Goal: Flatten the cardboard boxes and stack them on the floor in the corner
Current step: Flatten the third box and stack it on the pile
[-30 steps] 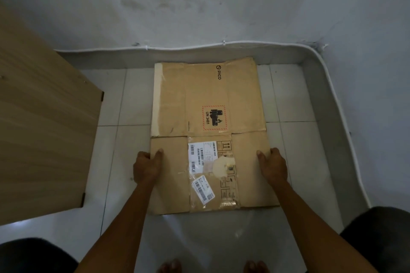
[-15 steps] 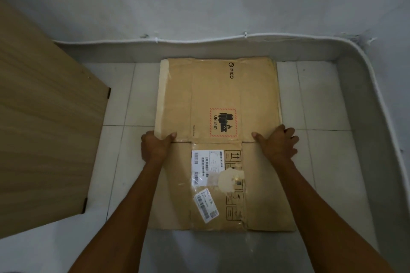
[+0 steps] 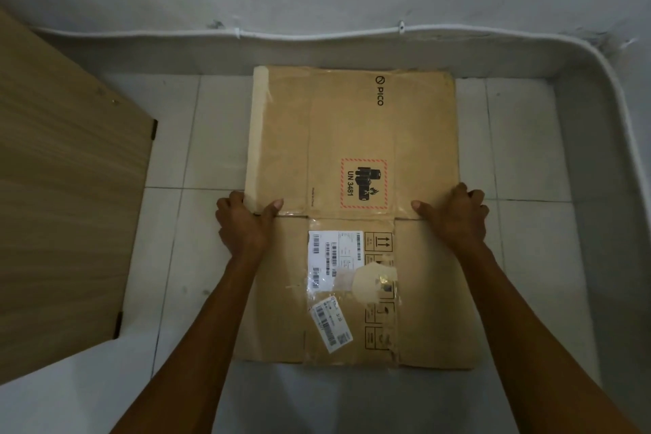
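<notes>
A flattened brown cardboard box (image 3: 348, 137) lies on the white tiled floor, its far edge against the wall. It carries a PICO logo, a red-bordered UN 3481 label and white shipping labels (image 3: 333, 254). My left hand (image 3: 246, 222) grips the box's left edge at the middle fold, thumb on top and fingers curled round the side. At the same fold, my right hand (image 3: 456, 215) holds the right edge, thumb lying on the cardboard and fingers wrapped over the side.
A wooden panel (image 3: 60, 204) stands close on the left. A white cable (image 3: 317, 35) runs along the base of the grey wall and bends down the right side. Bare floor tiles (image 3: 525, 158) flank the box.
Both hands slid forward from the near flap to the middle fold of the box. The box shifted towards the wall, and the camera moved closer over it.
</notes>
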